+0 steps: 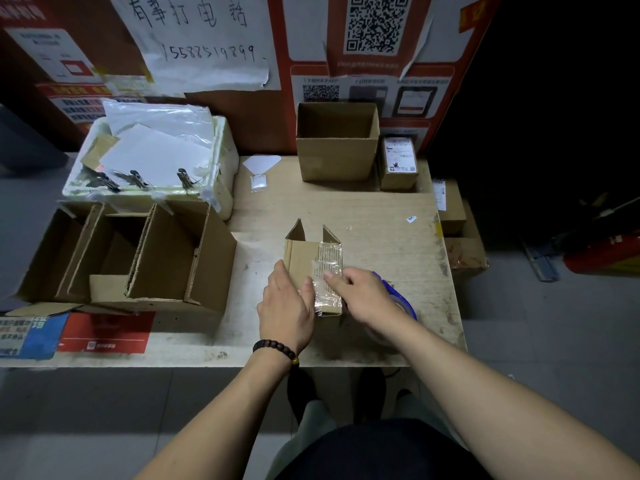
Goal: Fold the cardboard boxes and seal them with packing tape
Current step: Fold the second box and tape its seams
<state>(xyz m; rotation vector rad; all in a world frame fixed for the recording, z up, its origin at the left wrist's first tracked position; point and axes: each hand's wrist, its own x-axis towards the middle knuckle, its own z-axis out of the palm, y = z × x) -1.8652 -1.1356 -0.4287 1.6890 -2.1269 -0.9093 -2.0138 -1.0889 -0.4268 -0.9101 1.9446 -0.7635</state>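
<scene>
A small brown cardboard box (313, 271) is laid on its side near the front middle of the worn wooden table (381, 216), its two pointed far flaps left standing open. Clear glossy packing tape (327, 282) is seen stuck over its upper face, crinkled and reflective. A roll of clear packing tape on a blue dispenser (403, 303) is positioned just right of the box, partly hidden.
</scene>
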